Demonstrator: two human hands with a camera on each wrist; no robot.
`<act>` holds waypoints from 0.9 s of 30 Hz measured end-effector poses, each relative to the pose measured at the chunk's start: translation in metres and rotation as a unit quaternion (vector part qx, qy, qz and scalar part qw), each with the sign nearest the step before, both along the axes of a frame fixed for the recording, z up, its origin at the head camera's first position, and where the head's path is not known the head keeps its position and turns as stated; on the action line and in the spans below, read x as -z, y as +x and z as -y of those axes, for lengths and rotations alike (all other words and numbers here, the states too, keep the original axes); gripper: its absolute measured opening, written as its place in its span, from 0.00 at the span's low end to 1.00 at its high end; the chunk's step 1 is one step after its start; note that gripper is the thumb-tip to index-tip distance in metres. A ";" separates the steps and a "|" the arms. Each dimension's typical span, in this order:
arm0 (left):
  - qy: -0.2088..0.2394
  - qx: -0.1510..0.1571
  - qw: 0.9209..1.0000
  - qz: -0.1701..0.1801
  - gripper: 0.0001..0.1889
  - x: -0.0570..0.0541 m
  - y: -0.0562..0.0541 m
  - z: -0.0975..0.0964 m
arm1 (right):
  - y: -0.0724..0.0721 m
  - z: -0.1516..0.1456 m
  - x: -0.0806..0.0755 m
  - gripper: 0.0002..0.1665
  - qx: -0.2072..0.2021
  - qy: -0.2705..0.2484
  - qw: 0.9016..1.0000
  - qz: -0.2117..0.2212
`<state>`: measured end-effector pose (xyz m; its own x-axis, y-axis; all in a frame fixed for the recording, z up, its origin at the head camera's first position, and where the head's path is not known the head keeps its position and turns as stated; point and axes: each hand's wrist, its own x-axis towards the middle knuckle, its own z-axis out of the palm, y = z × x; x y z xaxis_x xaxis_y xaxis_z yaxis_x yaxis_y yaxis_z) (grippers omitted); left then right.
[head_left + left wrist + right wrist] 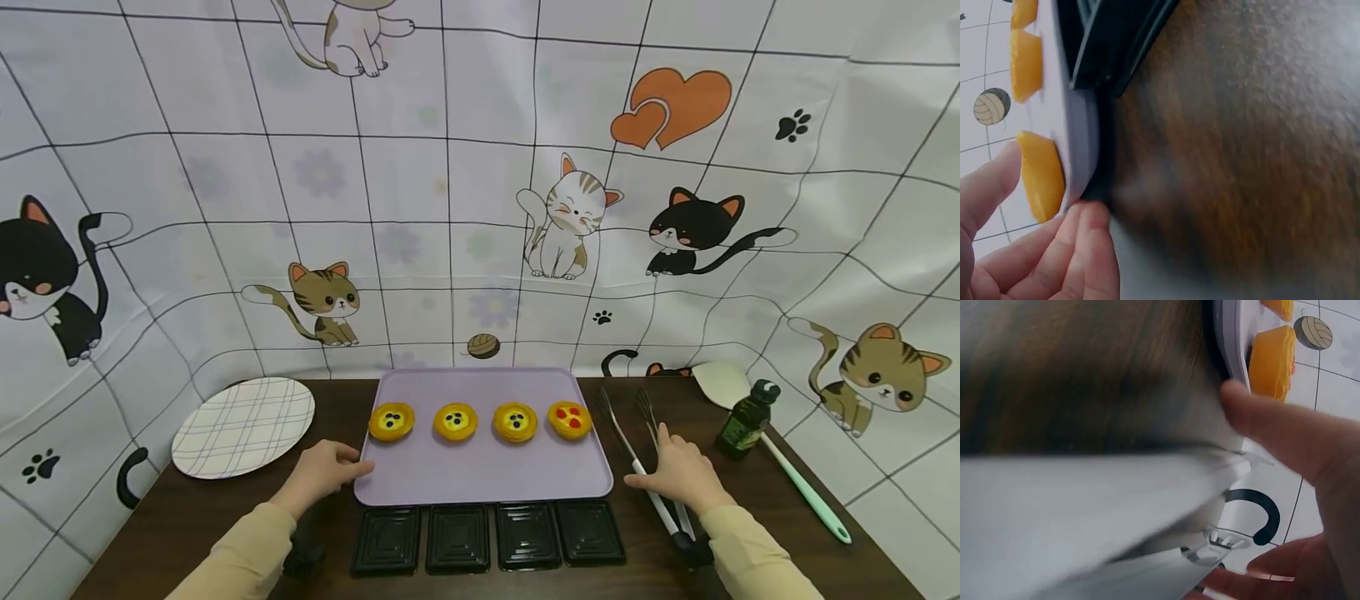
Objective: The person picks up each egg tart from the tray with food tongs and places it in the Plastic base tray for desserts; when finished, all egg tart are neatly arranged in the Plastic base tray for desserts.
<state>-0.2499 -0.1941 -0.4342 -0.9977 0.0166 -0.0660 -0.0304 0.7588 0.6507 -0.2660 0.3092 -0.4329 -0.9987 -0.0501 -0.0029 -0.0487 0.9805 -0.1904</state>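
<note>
A pale lilac tray (480, 479) bears a row of yellow tarts (455, 422). Three tarts have dark berry-like bits on top, and the tart at the right end (570, 420) has red bits. My left hand (324, 471) is at the tray's left edge; in the left wrist view its fingertips (1094, 215) meet the tray's rim from outside, with the thumb apart near a tart. On the other side, my right hand (678, 471) is spread over what look like long metal tongs (651, 492). Its thumb points at the tray's right edge; contact is unclear.
Several small black square dishes (457, 540) line the tray's front edge. A white checked plate (243, 427) lies on the left. Towards the right are a dark green bottle (746, 419) and a cream spatula with a mint handle (806, 492). A cat-print sheet (480, 208) hangs behind.
</note>
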 end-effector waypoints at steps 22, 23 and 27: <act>0.158 -0.082 0.979 0.102 0.14 0.012 -0.016 0.007 | -0.018 0.006 0.003 0.59 0.046 -0.059 0.996 0.051; 0.162 -0.083 0.978 0.104 0.14 0.012 -0.016 0.007 | -0.018 0.005 0.003 0.59 0.049 -0.059 0.996 0.053; 0.166 -0.092 0.975 0.116 0.14 0.013 -0.019 0.009 | -0.022 0.006 0.004 0.59 0.058 -0.062 0.995 0.060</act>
